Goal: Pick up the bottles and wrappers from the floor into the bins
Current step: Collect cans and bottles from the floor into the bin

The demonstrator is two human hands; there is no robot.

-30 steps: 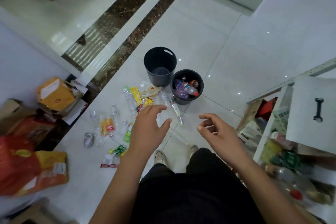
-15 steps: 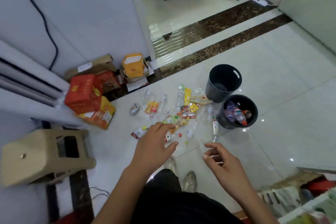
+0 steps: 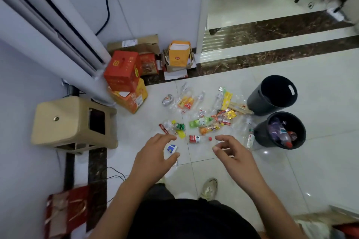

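Note:
Bottles and wrappers lie scattered on the white tile floor ahead of me. Among them are a clear bottle with a red label [image 3: 195, 139], a green bottle [image 3: 200, 122], a yellow wrapper [image 3: 226, 100] and a crushed can [image 3: 168, 100]. An empty black bin [image 3: 258, 101] stands at the right, and beside it a second black bin [image 3: 262, 140] holds several bottles. My left hand [image 3: 153, 156] hovers above the near edge of the litter with fingers spread. A blue-labelled bottle [image 3: 172, 148] on the floor shows between its fingers and thumb. My right hand [image 3: 235, 154] hovers beside it, loosely curled and holding nothing.
A beige plastic stool [image 3: 73, 122] stands at the left beside a tall white appliance [image 3: 58, 31]. Red and orange boxes [image 3: 124, 72] and a yellow bag [image 3: 178, 53] sit against the wall. A red bag [image 3: 66, 209] and cables [image 3: 114, 176] lie near left. My shoe [image 3: 209, 188] is below.
My view has swung left from the shelf side toward the wall corner. Both hands stay raised and hold nothing, and now hang over the near edge of the litter.

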